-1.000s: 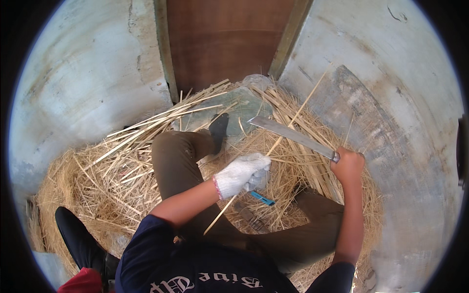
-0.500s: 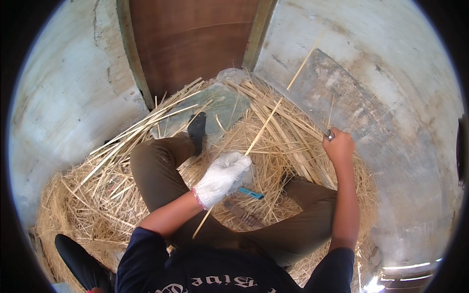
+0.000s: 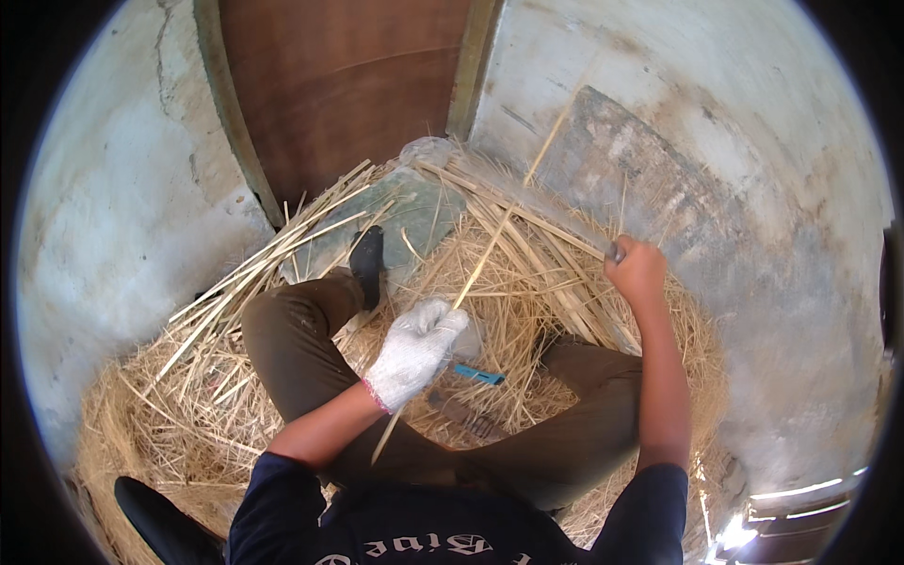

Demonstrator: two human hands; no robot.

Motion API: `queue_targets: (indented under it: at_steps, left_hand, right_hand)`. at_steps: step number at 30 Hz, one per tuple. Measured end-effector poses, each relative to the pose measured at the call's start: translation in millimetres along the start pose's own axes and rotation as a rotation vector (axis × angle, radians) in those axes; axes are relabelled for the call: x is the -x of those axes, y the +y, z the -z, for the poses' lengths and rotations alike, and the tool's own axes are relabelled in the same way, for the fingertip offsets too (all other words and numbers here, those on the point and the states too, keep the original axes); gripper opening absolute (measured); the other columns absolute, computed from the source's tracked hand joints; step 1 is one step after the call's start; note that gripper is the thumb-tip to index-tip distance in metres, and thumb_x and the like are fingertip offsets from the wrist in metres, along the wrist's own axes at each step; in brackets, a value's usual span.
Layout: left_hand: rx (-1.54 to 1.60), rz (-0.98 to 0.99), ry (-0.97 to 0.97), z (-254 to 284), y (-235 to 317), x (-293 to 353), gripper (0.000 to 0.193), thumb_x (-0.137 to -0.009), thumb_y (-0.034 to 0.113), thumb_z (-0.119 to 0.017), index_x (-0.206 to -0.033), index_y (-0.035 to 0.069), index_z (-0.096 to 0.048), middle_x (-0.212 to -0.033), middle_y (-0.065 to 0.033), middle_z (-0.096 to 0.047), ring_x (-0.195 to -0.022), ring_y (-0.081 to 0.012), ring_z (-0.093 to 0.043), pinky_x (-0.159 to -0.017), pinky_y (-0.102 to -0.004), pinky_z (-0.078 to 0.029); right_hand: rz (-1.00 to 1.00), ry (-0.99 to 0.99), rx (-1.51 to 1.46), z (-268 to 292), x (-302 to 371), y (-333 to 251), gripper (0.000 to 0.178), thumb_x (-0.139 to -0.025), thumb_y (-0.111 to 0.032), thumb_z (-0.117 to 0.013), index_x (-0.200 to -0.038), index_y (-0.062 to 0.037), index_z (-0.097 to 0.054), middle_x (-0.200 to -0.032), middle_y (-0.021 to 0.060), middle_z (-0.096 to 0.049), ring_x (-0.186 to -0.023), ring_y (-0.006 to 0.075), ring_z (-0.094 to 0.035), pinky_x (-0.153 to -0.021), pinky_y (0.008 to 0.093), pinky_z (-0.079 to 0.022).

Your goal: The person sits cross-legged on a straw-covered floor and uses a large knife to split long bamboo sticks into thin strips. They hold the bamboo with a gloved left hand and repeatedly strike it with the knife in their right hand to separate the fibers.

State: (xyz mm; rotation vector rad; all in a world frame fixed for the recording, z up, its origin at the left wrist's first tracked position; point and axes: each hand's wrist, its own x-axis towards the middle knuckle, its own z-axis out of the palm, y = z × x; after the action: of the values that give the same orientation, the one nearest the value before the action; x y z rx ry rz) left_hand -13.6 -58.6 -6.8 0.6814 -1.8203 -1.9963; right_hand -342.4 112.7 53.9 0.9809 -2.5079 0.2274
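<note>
My left hand (image 3: 414,350), in a white knitted glove, is closed around a long thin bamboo strip (image 3: 489,245). The strip slants from beside my lap up toward the far wall. My bare right hand (image 3: 637,271) grips the handle of a long-bladed knife (image 3: 565,218). Its blade reaches away to the upper left, blurred by motion, and crosses the strip well beyond my gloved hand. Whether the edge is cutting into the strip cannot be made out. A blue utility knife (image 3: 478,374) lies on the shavings just right of my glove.
Fine shavings (image 3: 188,424) cover the floor around my bent legs. Bundles of bamboo strips (image 3: 254,250) lie at the left, with more strips (image 3: 556,268) ahead on the right. A greenish slab (image 3: 400,207) sits before a brown door (image 3: 344,85). Grey walls (image 3: 763,188) curve closely around.
My right hand and the knife have shifted slightly left and up. My left hand has moved a little left and down, still holding the strip. The whole view has shifted slightly.
</note>
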Motion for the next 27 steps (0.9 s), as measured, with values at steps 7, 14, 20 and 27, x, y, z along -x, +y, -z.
queue_targets:
  at_steps: [7, 14, 20, 27]
  left_hand:
    - [0.215, 0.194, -0.129, -7, 20, 14, 0.025, -0.103, 0.028, -0.064, -0.086, 0.012, -0.054, -0.062, 0.0069, -0.043, -0.048, -0.0043, -0.037, -0.043, -0.0232, -0.028]
    - [0.241, 0.223, -0.137, -2, 22, 14, 0.022, -0.103, 0.027, -0.063, -0.089, 0.012, -0.056, -0.062, 0.0063, -0.045, -0.047, -0.0052, -0.037, -0.042, -0.0237, -0.029]
    - [0.270, 0.211, -0.119, -3, 23, 15, 0.020, -0.103, 0.026, -0.064, -0.091, 0.011, -0.057, -0.063, 0.0059, -0.045, -0.047, -0.0050, -0.038, -0.042, -0.0233, -0.029]
    - [0.223, 0.185, -0.090, -3, 22, 15, 0.020, -0.104, 0.026, -0.062, -0.091, 0.012, -0.056, -0.063, 0.0058, -0.046, -0.048, -0.0049, -0.040, -0.042, -0.0229, -0.031]
  right_hand:
    - [-0.108, 0.089, -0.213, 2, 4, 19, 0.018, -0.084, -0.024, -0.069, -0.079, -0.0075, -0.074, -0.075, 0.0174, -0.072, -0.067, 0.0346, -0.071, -0.065, 0.0459, -0.057]
    - [0.170, 0.007, -0.135, 0, 15, 2, 0.011, -0.080, -0.019, -0.071, -0.075, -0.0094, -0.072, -0.061, 0.0116, -0.066, -0.053, 0.0266, -0.065, -0.057, 0.0412, -0.055]
    - [0.075, 0.156, -0.079, -5, 0, 15, 0.009, -0.077, -0.018, -0.071, -0.072, -0.0106, -0.068, -0.059, 0.0101, -0.064, -0.052, 0.0290, -0.063, -0.055, 0.0417, -0.053]
    - [0.227, 0.047, 0.036, 4, 9, -8, 0.017, -0.086, -0.025, -0.068, -0.079, -0.0102, -0.074, -0.062, 0.0101, -0.067, -0.054, 0.0284, -0.066, -0.056, 0.0448, -0.055]
